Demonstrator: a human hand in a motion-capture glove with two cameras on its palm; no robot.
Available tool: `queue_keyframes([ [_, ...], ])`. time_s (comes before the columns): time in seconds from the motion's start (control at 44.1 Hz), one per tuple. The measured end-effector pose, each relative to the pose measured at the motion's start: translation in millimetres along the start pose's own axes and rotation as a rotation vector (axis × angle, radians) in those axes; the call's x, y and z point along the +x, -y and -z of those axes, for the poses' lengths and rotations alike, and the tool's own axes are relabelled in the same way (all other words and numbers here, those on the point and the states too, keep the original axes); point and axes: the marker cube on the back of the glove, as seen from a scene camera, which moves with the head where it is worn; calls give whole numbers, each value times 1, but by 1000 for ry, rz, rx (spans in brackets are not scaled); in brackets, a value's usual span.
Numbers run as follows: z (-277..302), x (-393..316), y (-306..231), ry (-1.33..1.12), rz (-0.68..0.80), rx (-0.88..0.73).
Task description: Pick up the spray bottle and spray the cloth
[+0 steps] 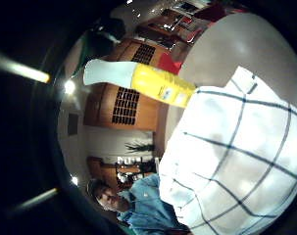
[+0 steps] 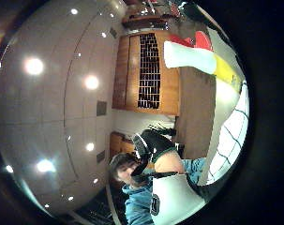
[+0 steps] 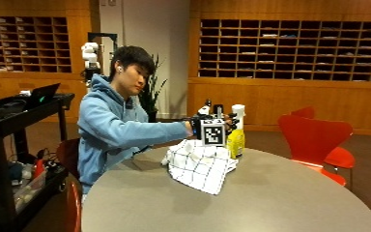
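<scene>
A spray bottle (image 3: 237,135) with a yellow body and a white top stands upright on the round grey table (image 3: 269,203). It is just behind a white cloth with dark checks (image 3: 201,164) that lies crumpled on the table. My gloved right hand (image 3: 198,124) hovers over the cloth, close beside the bottle and apart from it. In the palm views the bottle (image 1: 138,81) (image 2: 193,58) stands free beside the cloth (image 1: 236,156) (image 2: 233,136), with nothing wrapped round it. The gloved thumb (image 2: 153,143) shows relaxed and holds nothing.
Red chairs (image 3: 314,137) stand at the far side of the table. A black cart (image 3: 18,121) with a laptop and gear is beside the seated person. Wooden shelving lines the walls behind.
</scene>
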Motion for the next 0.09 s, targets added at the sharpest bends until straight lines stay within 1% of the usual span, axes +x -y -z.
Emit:
queue_keyframes([
  [0.091, 6, -7, -6, 74, 7, -4],
])
